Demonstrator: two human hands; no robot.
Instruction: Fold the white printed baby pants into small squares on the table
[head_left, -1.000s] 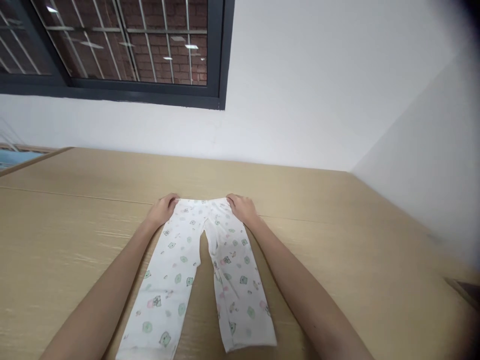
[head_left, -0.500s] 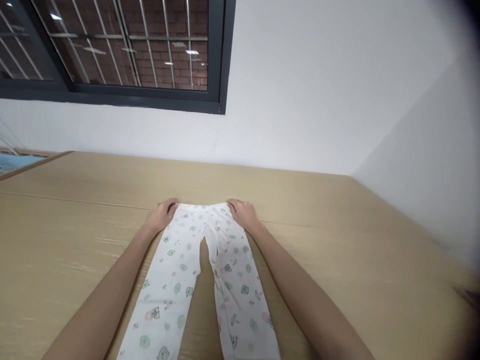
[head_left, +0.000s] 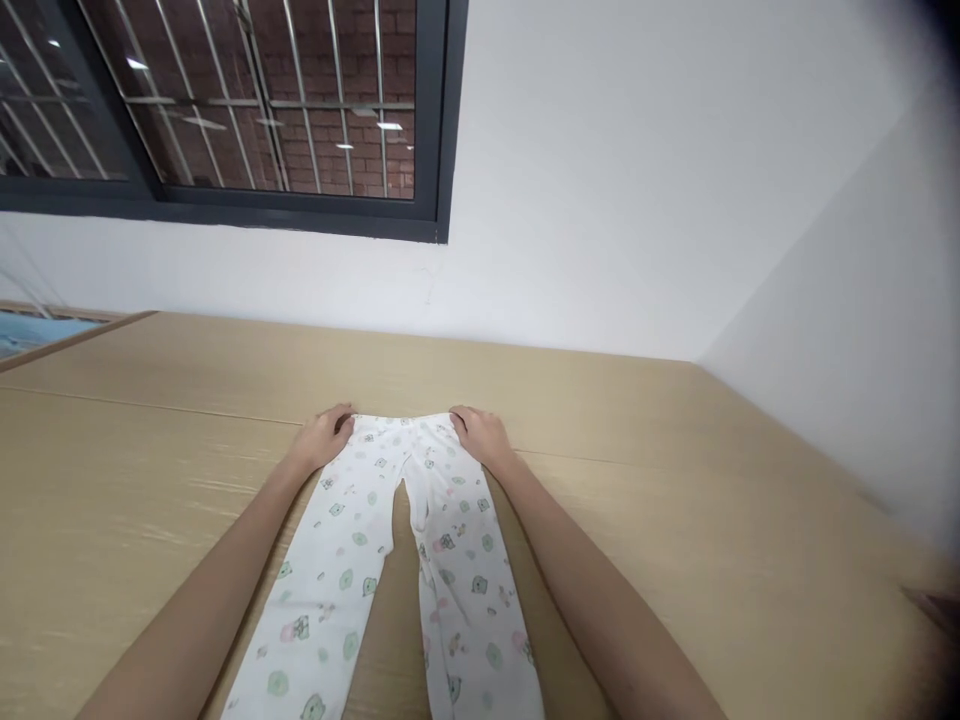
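Observation:
A pair of white pants (head_left: pixel 352 535) with green and pink animal prints lies spread flat, waistband away from me and legs running toward me past the lower edge of the view. My left hand (head_left: pixel 327 436) is closed on the left corner of the waistband. At the opposite corner, my right hand (head_left: pixel 480 436) grips the waistband with its fingers curled over the edge. Between the two hands the waistband runs nearly straight. The right leg has a fold along its inner side near the crotch. The ends of both legs are out of view.
The pants rest on a wide tan wooden surface (head_left: pixel 637 520) with a thin seam across it. Behind it rises a white wall (head_left: pixel 585 180) with a dark-framed barred window (head_left: pixel 300 205). Something light blue (head_left: pixel 37 330) shows beyond the surface's left edge.
The view has tilted slightly, so the window and wall sit a little lower. Both hands keep their hold on the waistband, and the pants lie almost the same.

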